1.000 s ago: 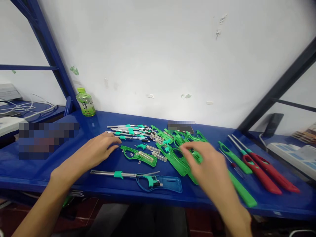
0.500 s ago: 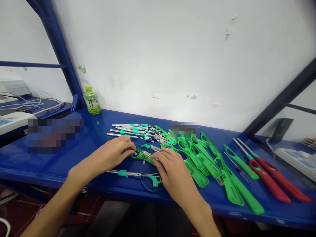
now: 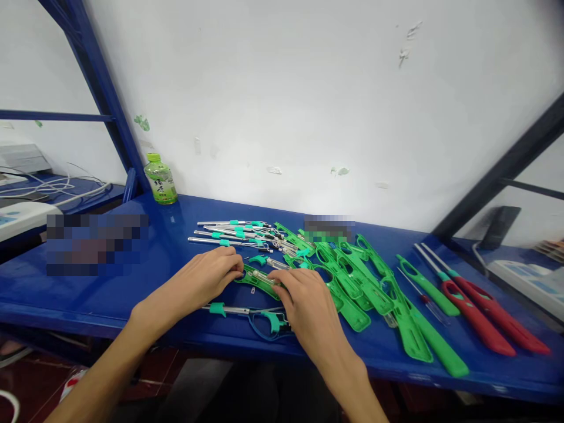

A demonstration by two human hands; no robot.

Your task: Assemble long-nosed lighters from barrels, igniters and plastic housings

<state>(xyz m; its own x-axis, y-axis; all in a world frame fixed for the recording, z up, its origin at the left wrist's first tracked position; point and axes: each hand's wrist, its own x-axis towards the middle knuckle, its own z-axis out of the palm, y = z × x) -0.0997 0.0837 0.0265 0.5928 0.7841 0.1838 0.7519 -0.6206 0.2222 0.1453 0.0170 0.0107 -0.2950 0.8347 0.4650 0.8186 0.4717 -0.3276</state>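
Observation:
A green lighter casing half (image 3: 268, 287), open side up, lies between my hands with a clear fuel tank (image 3: 259, 275) in it. My left hand (image 3: 214, 271) is closed in a pinch at the casing's left end; whatever its fingertips hold is hidden. My right hand (image 3: 306, 296) grips the casing's right part, fingers near the tank. A small pale clip (image 3: 252, 290) sits just below the casing. Behind it are a loose teal trigger (image 3: 258, 259) and another clear tank (image 3: 277, 265). Nearer the table edge lies a metal lighter tube (image 3: 238, 309) with a teal trigger (image 3: 274, 321) and wire.
Several metal lighter tubes (image 3: 215, 234) are grouped behind my left hand. Green casings (image 3: 350, 282) pile up to the right. Farther right are a screwdriver (image 3: 425, 300) and two red-handled lighters (image 3: 480, 320). A green drink bottle (image 3: 161, 181) stands against the wall (image 3: 282, 106).
My left fingers have closed together and shifted slightly right onto the casing's left end. My right hand stays on the casing. The whole view has shifted slightly.

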